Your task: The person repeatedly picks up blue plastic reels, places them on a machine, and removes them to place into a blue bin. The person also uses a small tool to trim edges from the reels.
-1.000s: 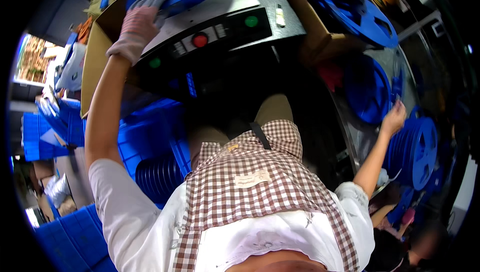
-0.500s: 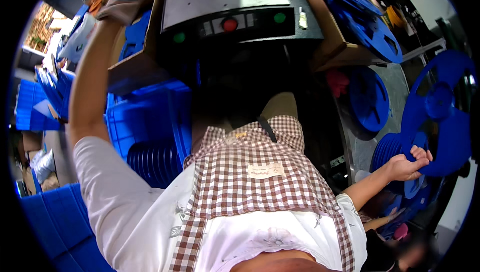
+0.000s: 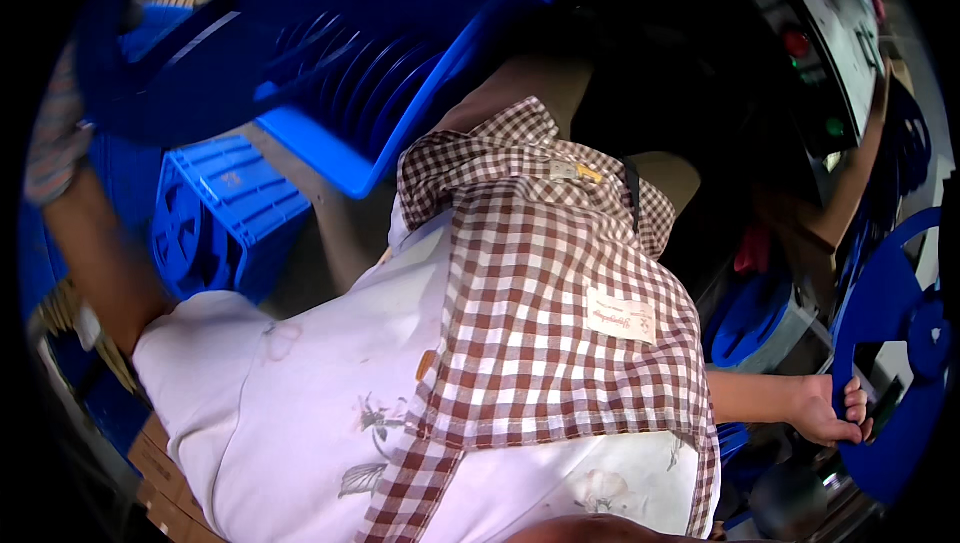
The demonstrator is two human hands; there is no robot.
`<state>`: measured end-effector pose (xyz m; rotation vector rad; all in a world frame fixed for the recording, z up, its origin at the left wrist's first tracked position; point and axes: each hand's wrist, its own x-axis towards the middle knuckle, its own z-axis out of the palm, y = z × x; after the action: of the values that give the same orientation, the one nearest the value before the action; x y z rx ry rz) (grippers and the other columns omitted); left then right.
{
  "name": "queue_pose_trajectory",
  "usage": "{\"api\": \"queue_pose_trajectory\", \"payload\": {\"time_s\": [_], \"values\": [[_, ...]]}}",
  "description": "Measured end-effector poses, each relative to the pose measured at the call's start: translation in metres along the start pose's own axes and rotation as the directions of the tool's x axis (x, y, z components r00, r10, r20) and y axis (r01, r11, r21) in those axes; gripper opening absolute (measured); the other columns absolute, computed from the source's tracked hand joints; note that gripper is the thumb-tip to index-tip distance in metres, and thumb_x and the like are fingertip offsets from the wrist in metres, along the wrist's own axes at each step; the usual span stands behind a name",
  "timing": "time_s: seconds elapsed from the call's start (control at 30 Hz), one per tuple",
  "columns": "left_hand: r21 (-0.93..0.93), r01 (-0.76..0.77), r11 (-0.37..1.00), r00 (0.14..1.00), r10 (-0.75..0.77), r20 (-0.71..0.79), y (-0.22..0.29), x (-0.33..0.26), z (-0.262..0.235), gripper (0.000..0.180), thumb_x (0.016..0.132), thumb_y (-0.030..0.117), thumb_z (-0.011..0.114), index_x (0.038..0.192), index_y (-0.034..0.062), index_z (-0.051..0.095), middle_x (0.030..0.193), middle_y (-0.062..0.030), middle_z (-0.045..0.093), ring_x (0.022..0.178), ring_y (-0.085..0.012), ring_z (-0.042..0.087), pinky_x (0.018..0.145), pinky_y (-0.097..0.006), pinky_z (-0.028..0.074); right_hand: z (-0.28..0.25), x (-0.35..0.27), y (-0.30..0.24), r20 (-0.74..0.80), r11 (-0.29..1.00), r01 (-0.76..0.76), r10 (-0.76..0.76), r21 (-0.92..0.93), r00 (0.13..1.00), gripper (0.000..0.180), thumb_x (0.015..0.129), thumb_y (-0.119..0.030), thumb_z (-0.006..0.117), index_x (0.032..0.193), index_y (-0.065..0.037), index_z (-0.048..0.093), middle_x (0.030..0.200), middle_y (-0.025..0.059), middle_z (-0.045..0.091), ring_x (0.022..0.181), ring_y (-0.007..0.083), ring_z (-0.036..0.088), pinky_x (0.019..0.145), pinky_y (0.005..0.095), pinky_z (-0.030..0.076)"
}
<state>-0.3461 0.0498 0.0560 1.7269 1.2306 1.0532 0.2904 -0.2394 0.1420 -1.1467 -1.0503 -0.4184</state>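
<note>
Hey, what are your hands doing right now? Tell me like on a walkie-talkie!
Right hand gripping big blue reel by its rim. Left hand out of view, arm raised past blue crates. Nothing blocking the reel.

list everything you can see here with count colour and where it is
large reel: one, blue, far right, its rim gripped by the right hand
crates: at least two, blue, left and upper left, the upper one holding stacked blue reels
control panel: one, grey with red and green buttons, top right
cardboard: brown, lower left edge
apron: one, brown and white check, centre, over a white shirt
left arm: raised along the left edge, sleeved or gloved near the top; hand itself not clear
right hand: bare, lower right, closed on the reel
</note>
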Motion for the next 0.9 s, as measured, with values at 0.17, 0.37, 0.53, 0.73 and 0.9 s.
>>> {"api": "queue_pose_trajectory", "payload": {"time_s": [0.17, 0.37, 0.53, 0.73, 0.9], "values": [[-0.309, 0.216, 0.926, 0.944, -0.116, 0.310, -0.074, 0.001, -0.017, 0.046, 0.088, 0.017, 0.065, 0.129, 0.0039, 0.049, 0.104, -0.0139, 0.065, 0.077, -0.0151, 0.069, 0.063, -0.022, 0.058, -0.002, -0.011, -0.017, 0.026, 0.998, -0.027, 0.025, 0.056, 0.999, 0.021, 0.090, -0.032, 0.061, 0.090, -0.011, 0.055, 0.067, -0.0033, 0.042, 0.064, 0.0153, 0.040, 0.060, 0.0321, 0.035], [-0.063, 0.374, 0.926, 0.904, -0.348, 0.248, -0.081, -0.049, -0.005, 0.055, 0.083, 0.027, 0.073, 0.129, 0.0046, 0.052, 0.089, -0.0058, 0.066, 0.068, -0.0073, 0.065, 0.054, -0.017, 0.055, 0.008, -0.016, -0.016, 0.105, 0.985, -0.098, 0.083, 0.139, 0.991, 0.025, 0.086, -0.034, 0.066, 0.088, -0.012, 0.054, 0.068, -0.0030, 0.044, 0.066, 0.0149, 0.039, 0.062, 0.0316, 0.036], [-0.232, 0.440, 0.868, 0.891, -0.390, 0.233, -0.123, -0.063, 0.017, 0.055, 0.083, 0.031, 0.072, 0.129, 0.0060, 0.052, 0.089, -0.0021, 0.065, 0.070, -0.0068, 0.064, 0.059, -0.016, 0.055, 0.004, -0.015, -0.013, 0.080, 0.977, -0.121, 0.108, 0.178, 0.991, 0.022, 0.086, -0.032, 0.066, 0.087, -0.012, 0.055, 0.068, -0.0027, 0.040, 0.066, 0.0155, 0.038, 0.062, 0.0318, 0.035], [0.500, 0.421, 0.756, 0.754, -0.598, 0.269, -0.109, -0.060, 0.068, 0.039, 0.095, 0.015, 0.051, 0.133, 0.0072, 0.048, 0.117, -0.0132, 0.056, 0.094, -0.0196, 0.060, 0.083, -0.028, 0.051, 0.013, -0.023, -0.011, 0.082, 0.946, -0.204, 0.189, 0.251, 0.979, 0.022, 0.085, -0.030, 0.069, 0.091, -0.012, 0.057, 0.068, -0.0028, 0.038, 0.066, 0.0150, 0.037, 0.061, 0.0303, 0.034], [0.578, 0.277, 0.768, 0.718, -0.565, 0.406, -0.213, -0.124, 0.116, 0.023, 0.091, 0.019, 0.053, 0.110, 0.0108, 0.063, 0.092, -0.0147, 0.066, 0.086, -0.0281, 0.062, 0.077, -0.034, 0.048, 0.037, -0.038, -0.013, 0.202, 0.920, -0.284, 0.235, 0.268, 0.951, 0.021, 0.088, -0.030, 0.065, 0.092, -0.012, 0.057, 0.069, -0.0023, 0.034, 0.068, 0.0139, 0.036, 0.060, 0.0277, 0.031]]}}
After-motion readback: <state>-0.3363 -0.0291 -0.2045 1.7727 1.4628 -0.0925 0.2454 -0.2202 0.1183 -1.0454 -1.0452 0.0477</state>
